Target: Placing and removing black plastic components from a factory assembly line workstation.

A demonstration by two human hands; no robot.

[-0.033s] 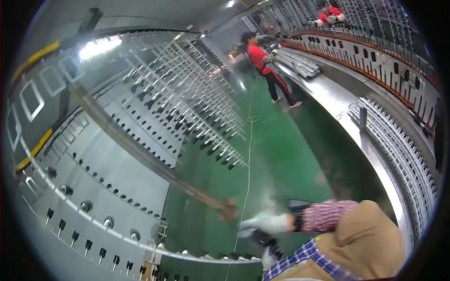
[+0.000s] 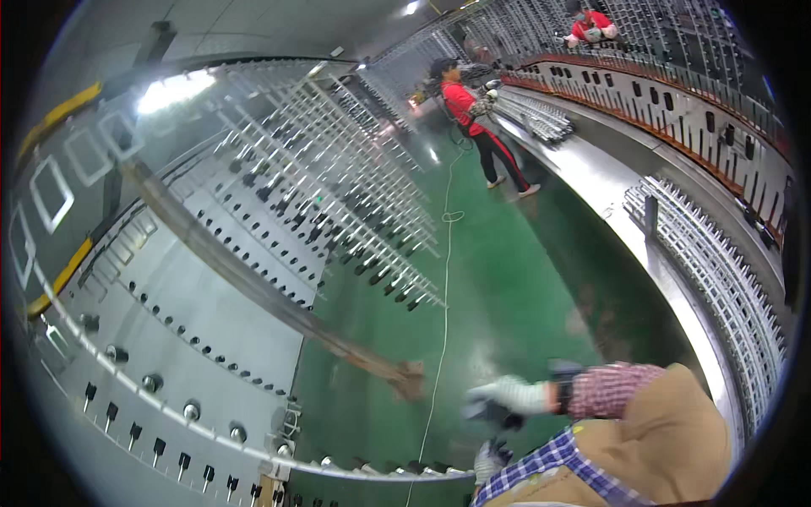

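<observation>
My right hand [image 2: 509, 395], in a white glove with a dark grey palm side, reaches in from the lower right. Its sleeve is red-and-white plaid with a dark band at the wrist. Motion smears its fingers, and I cannot make out anything held in them. Below it is my left hand [image 2: 492, 460], also gloved, partly hidden behind my blue checked apron [image 2: 541, 460]. Its dark fingertips point up toward the right hand. Closest to both hands is the end of a long pale rail [image 2: 355, 473] bearing a row of small metal round parts [image 2: 193, 411].
Racks of metal rods with dark ends [image 2: 338, 194] hang at left centre. A brown beam [image 2: 253, 283] crosses diagonally. On the right, a metal bench [image 2: 621, 198] carries bundled silver bars [image 2: 710, 262]. A co-worker in red [image 2: 473, 118] stands beside it, another [image 2: 591, 29] farther back. A cable [image 2: 446, 317] crosses the green floor.
My right hand has moved right and slightly up, away from the rail. My left hand has shifted slightly. The view has moved a little; the hanging racks look otherwise the same.
</observation>
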